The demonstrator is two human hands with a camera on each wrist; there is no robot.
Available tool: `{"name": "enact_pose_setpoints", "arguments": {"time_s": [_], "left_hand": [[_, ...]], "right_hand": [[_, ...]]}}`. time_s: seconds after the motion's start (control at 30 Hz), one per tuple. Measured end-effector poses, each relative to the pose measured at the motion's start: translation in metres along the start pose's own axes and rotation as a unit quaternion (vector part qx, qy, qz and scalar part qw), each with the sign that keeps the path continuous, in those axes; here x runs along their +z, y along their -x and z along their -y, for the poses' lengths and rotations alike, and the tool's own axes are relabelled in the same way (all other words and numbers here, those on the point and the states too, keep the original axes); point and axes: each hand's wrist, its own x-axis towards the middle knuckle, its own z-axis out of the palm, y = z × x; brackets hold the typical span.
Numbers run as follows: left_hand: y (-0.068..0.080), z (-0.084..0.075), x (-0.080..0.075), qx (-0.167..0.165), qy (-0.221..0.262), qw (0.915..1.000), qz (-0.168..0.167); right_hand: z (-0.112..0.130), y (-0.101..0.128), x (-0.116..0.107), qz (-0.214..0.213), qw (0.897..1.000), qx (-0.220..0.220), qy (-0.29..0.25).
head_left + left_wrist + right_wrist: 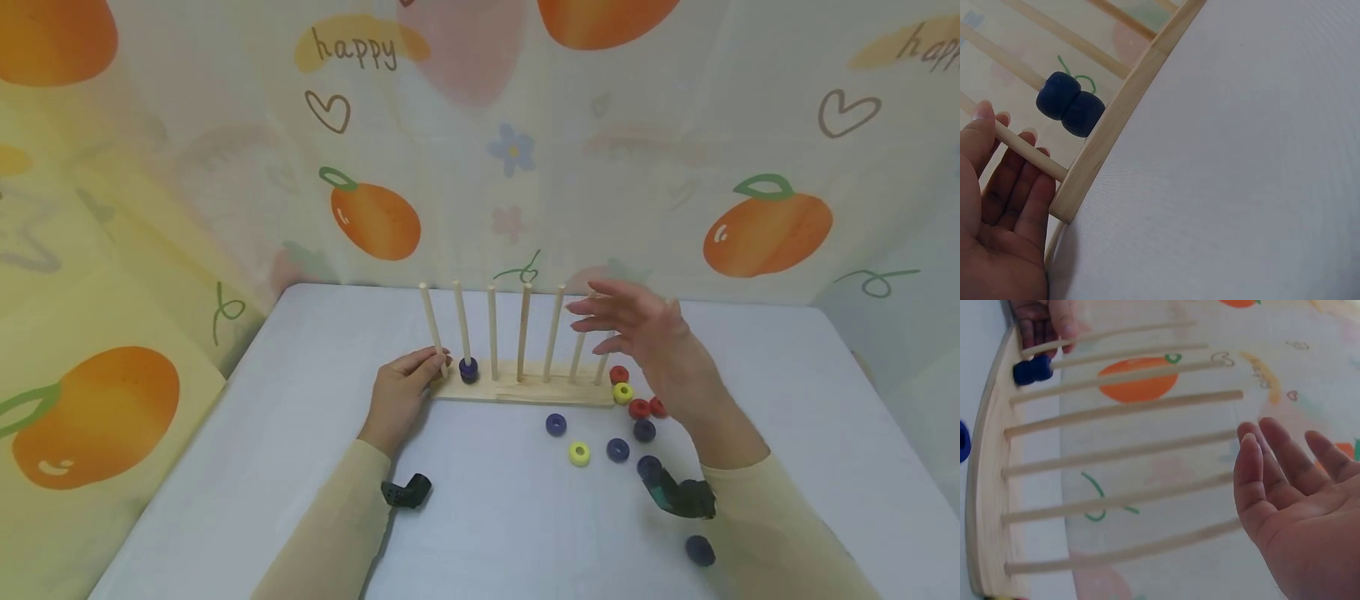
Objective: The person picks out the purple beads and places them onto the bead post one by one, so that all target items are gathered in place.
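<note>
The wooden peg rack [525,388] is standing on the tabletop [480,517], two dark blue rings [468,369] sitting low on its second peg. The left hand [401,392] is curling its fingers [1019,187] round the end peg [431,329] at its foot, bracing the rack; maintain that brace. The right hand [652,342] is hovering open and empty beside the far pegs. Loose rings [618,450] are lying below it: select one, align its hole above a peg tip, lower it straight

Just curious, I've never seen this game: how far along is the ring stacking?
Barely started. Two blue rings sit on the second peg of the wooden rack. The left hand steadies the first peg; the right hand hovers empty. Loose rings, red, yellow and blue, remain on the table.
</note>
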Motion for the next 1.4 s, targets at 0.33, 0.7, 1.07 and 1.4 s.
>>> {"name": "enact_pose_setpoints", "arguments": {"time_s": [0.33,0.7,1.07,1.4], "left_hand": [[0.001,-0.001,0.000,0.007,0.004,1.0000,-0.001],[0.000,0.001,0.001,0.009,-0.002,1.0000,-0.004],[-0.001,0.002,0.001,0.008,0.016,0.9998,-0.003],[0.012,-0.027,0.002,-0.004,-0.002,1.0000,0.008]], "right_hand": [[-0.004,0.037,-0.023,-0.035,0.998,0.026,0.035],[-0.008,0.068,-0.036,-0.061,0.993,0.081,0.060],[-0.023,0.114,-0.044,-0.067,0.969,0.165,0.169],[-0.035,0.150,-0.044,-0.066,0.949,0.229,0.208]]}}
